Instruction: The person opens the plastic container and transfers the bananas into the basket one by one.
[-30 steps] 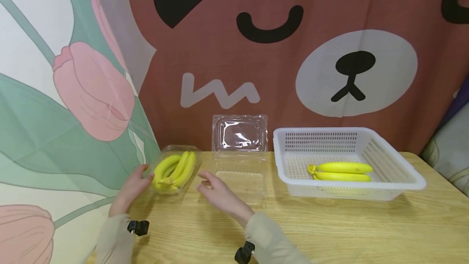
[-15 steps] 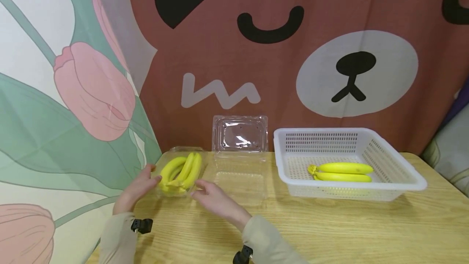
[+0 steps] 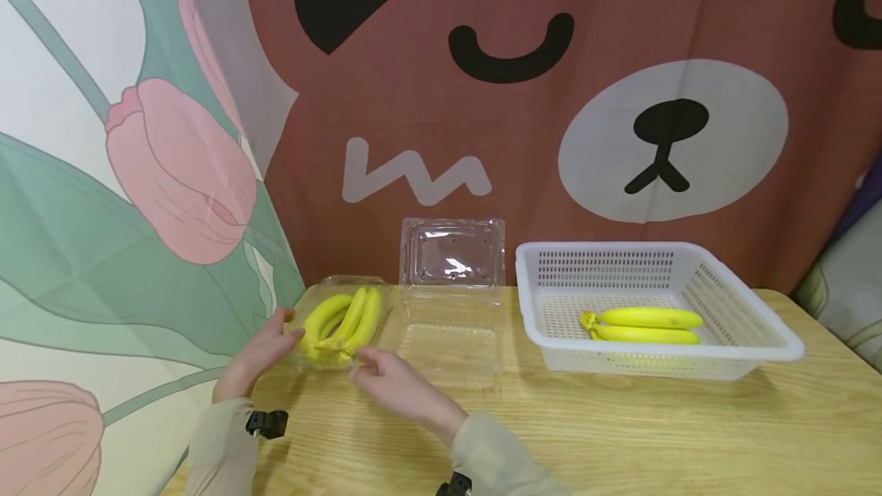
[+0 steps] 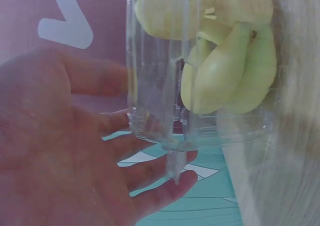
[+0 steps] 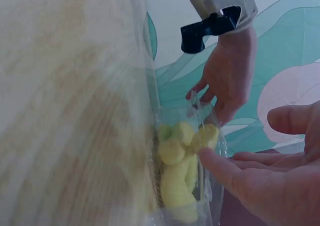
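Observation:
A clear plastic clamshell box [image 4: 152,71] with yellow bananas [image 3: 350,320] inside stands at the table's left end, its lid down over them. My left hand [image 3: 258,354] is at the box's left side. In the left wrist view its thumb meets the plastic wall and the other fingers stretch along the box's end. At the box's front right corner is my right hand [image 3: 403,385], fingers fairly straight. In the right wrist view its index fingertip overlaps the box; whether it touches is hard to tell.
Right of the box, a second clear clamshell stands with its lid [image 3: 451,255] raised behind its base [image 3: 451,354]. Further right, a white perforated basket [image 3: 648,363] holds more bananas [image 3: 648,318]. A bear-print curtain [image 3: 524,136] hangs behind the table [image 3: 620,435].
The box of bananas has shifted a little to the right along with my left hand. My right hand has come left and down to the box's front right corner.

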A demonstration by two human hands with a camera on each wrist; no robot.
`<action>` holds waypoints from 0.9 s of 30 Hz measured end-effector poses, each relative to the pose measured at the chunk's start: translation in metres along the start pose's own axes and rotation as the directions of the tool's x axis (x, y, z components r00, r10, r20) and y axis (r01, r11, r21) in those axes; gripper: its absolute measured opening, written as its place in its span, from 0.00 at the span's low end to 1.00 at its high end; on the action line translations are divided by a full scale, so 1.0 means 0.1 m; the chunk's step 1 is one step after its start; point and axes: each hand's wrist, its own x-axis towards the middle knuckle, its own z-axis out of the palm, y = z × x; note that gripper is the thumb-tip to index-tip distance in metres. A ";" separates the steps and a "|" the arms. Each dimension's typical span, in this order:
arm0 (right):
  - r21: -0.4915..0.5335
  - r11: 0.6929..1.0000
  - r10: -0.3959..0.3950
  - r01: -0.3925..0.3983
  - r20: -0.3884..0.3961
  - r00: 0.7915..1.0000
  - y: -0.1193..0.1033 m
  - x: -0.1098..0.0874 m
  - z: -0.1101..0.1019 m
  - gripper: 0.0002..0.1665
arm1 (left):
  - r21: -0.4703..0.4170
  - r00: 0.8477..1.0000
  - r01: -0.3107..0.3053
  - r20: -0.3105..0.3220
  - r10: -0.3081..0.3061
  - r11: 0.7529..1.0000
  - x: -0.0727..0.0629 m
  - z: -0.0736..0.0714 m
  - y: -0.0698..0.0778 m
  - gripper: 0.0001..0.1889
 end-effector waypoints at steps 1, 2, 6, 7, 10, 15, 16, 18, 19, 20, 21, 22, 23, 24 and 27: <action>-0.003 1.000 0.004 -0.004 0.004 1.000 0.00 -0.01 0.02 0.35 | -0.010 1.000 -0.002 -0.004 0.002 1.000 0.00 0.00 -0.01 0.25; -0.009 1.000 0.009 -0.009 0.007 1.000 0.01 -0.01 0.03 0.36 | -0.023 1.000 -0.002 -0.012 0.002 1.000 0.00 0.01 -0.03 0.24; -0.040 0.998 0.039 -0.038 0.019 0.999 0.02 -0.03 0.09 0.40 | -0.091 0.999 0.031 -0.039 -0.035 0.995 0.03 0.02 -0.15 0.23; -0.040 0.998 0.045 -0.044 0.022 0.999 0.02 -0.03 0.10 0.40 | -0.118 0.998 0.046 -0.042 -0.052 0.992 0.05 0.03 -0.18 0.24; 0.014 0.998 0.062 -0.063 0.041 0.997 0.05 -0.03 0.13 0.43 | -0.222 0.994 0.075 -0.065 -0.092 0.972 0.09 0.05 -0.27 0.25; 0.107 0.989 0.094 -0.104 0.089 0.992 0.11 -0.01 0.16 0.49 | -0.386 0.992 0.100 -0.037 -0.123 0.917 0.13 0.06 -0.35 0.27; 0.115 0.987 0.100 -0.110 0.096 0.990 0.11 -0.01 0.16 0.51 | -0.394 0.991 0.107 -0.026 -0.128 0.913 0.12 0.06 -0.36 0.28; 0.120 0.986 0.102 -0.114 0.100 0.990 0.13 -0.01 0.18 0.52 | -0.407 0.991 0.117 -0.010 -0.133 0.906 0.11 0.06 -0.35 0.29; 0.123 0.986 0.101 -0.113 0.099 0.990 0.13 -0.01 0.19 0.53 | -0.407 0.991 0.117 -0.006 -0.131 0.906 0.10 0.06 -0.34 0.29; 0.130 0.985 0.098 -0.110 0.096 0.991 0.14 -0.01 0.19 0.53 | -0.403 0.991 0.117 -0.007 -0.131 0.908 0.09 0.05 -0.33 0.29; 0.134 0.985 0.094 -0.106 0.094 0.991 0.15 -0.01 0.20 0.53 | -0.404 0.992 0.114 -0.005 -0.127 0.908 0.08 0.05 -0.33 0.28; 0.139 0.984 0.094 -0.107 0.095 0.991 0.15 -0.01 0.20 0.53 | -0.401 0.992 0.111 -0.008 -0.125 0.909 0.07 0.04 -0.32 0.28; 0.146 0.984 0.090 -0.103 0.095 0.991 0.16 -0.01 0.20 0.52 | -0.403 0.992 0.109 -0.007 -0.123 0.909 0.07 0.03 -0.31 0.28; 0.156 0.983 0.081 -0.096 0.097 0.992 0.16 -0.01 0.20 0.52 | -0.403 0.993 0.100 -0.014 -0.115 0.910 0.07 0.02 -0.31 0.28; 0.166 0.983 0.065 -0.081 0.104 0.992 0.17 -0.02 0.19 0.49 | -0.394 0.993 0.087 -0.034 -0.109 0.915 0.06 -0.01 -0.30 0.28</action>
